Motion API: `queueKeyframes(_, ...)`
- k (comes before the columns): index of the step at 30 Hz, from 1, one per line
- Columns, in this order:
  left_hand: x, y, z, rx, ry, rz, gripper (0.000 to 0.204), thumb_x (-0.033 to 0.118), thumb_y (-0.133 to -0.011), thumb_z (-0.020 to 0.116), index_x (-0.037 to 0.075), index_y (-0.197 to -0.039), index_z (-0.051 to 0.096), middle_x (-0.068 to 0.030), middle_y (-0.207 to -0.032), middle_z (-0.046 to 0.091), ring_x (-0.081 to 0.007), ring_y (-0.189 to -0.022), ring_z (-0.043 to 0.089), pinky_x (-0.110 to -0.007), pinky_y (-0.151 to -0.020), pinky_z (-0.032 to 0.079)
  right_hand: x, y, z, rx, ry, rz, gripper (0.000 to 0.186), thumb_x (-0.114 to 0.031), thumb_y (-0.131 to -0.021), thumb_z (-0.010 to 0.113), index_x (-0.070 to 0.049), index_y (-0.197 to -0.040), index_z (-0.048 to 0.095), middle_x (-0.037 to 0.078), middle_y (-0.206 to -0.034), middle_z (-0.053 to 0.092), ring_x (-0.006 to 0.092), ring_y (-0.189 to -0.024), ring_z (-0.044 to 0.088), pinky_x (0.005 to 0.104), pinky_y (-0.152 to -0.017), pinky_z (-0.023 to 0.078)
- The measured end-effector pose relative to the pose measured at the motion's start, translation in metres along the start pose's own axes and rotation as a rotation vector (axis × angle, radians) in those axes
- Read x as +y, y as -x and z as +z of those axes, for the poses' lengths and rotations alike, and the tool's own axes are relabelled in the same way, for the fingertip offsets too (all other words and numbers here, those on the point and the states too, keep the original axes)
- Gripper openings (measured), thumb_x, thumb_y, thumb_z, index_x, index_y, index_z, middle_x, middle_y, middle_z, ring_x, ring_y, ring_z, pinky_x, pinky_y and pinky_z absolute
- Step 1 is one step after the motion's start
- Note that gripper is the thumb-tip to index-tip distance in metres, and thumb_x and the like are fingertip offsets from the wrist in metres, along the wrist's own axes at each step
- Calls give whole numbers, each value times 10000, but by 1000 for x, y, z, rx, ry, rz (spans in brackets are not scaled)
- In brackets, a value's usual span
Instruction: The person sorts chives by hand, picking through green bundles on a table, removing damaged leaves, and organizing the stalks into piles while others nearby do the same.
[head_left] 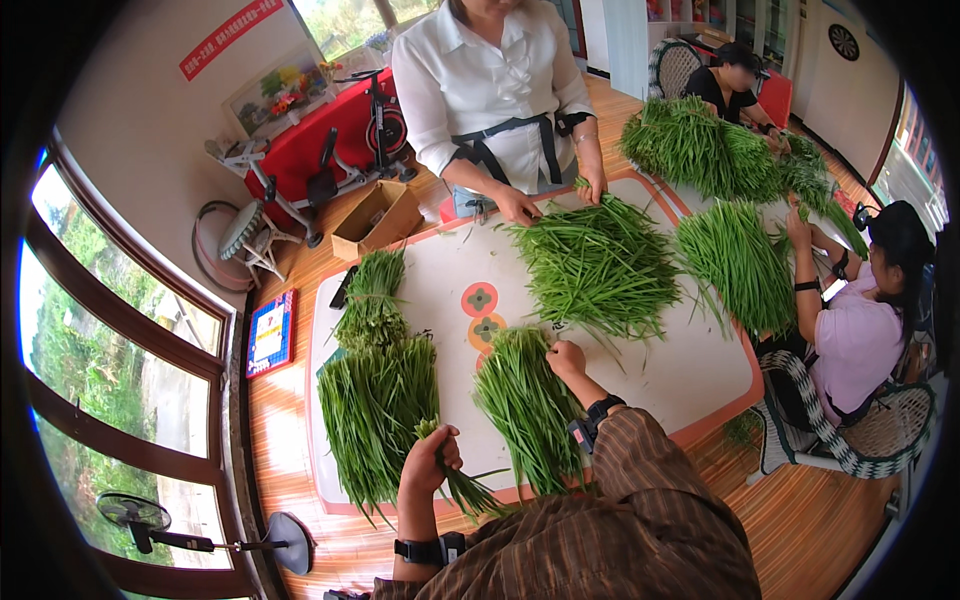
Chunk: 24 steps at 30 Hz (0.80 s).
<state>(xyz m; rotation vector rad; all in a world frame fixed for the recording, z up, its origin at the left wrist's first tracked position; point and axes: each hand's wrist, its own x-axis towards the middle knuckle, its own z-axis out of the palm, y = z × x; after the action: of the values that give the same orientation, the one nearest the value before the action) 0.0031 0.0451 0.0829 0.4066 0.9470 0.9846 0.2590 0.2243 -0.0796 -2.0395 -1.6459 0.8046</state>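
Observation:
My left hand (432,460) is closed around a small bunch of garlic chives (468,492), whose leaves hang down past the table's near edge. Beside that hand, on its left, lies a large pile of garlic chives (375,420). My right hand (567,361) is closed at the upper right edge of a second pile of chives (525,400). Its fingertips touch the stalks there; whatever they pinch is too small to make out. Farther up the left side rests a tied bundle of chives (372,300).
Across the white table (455,265), a standing person in white (500,90) handles a broad chive heap (600,265). At right, a seated person in pink (850,345) works by another chive pile (738,265). A cardboard box (376,220) and a fan (285,543) stand on the floor.

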Motion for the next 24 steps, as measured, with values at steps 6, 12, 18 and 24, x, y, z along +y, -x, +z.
queueKeyframes(6, -3, -19, 14, -26, 33, 0, 192, 198, -894, 448, 12, -926, 477, 30, -548, 295, -101, -487, 317, -262, -498, 329, 12, 29, -31, -125, -519, 7, 222, -249, -717, 647, -38, -787, 663, 37, -658, 615, 109, -594, 560, 235, -540, 435)
queueKeyframes(12, -21, -55, 41, -31, 29, 19, 293, 140, -863, 509, 78, -1147, 464, 37, -587, 322, -95, -515, 348, -277, -522, 373, -10, 84, -79, -287, -692, -144, 174, -186, -806, 598, -16, -831, 630, -10, -646, 571, 43, -558, 471, 215, -498, 384)
queueKeyframes(18, -28, -76, 80, -31, -76, 54, 282, 179, -863, 525, 32, -1103, 506, 6, -602, 406, -116, -531, 412, -287, -529, 403, -49, 125, -98, -398, -502, -427, 197, -171, -835, 558, 12, -903, 582, 20, -710, 584, 89, -632, 544, 239, -586, 429)
queueKeyframes(24, -15, -76, 51, 88, 17, 163, 228, 195, -860, 535, -3, -964, 574, 2, -645, 455, -125, -526, 457, -285, -519, 430, -20, 106, -91, -563, -569, -239, 177, -163, -825, 571, 10, -839, 607, 19, -667, 593, 94, -597, 543, 244, -565, 436)
